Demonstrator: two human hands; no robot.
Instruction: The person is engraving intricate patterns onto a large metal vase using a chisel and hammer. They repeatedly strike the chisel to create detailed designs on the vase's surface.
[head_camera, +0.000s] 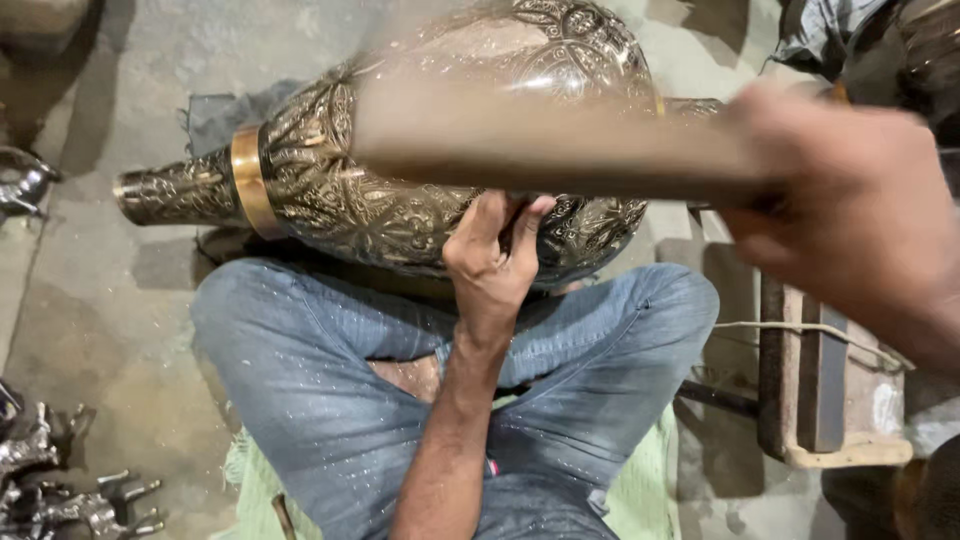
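Note:
A large engraved metal vase (350, 180) lies on its side across my crossed legs in blue jeans (330, 390), its narrow neck with a brass band (248, 180) pointing left. My left hand (492, 262) presses against the vase's underside near the belly, fingers curled around a small tool that is mostly hidden. My right hand (850, 215) is raised at the right, shut on a wooden mallet handle (560, 140) that is motion-blurred across the vase's body.
A wooden block with a cord (825, 385) sits at the right on the concrete floor. Small shiny metal figures (60, 490) lie at the lower left, another (22, 185) at the left edge. A green cloth (650, 480) lies under me.

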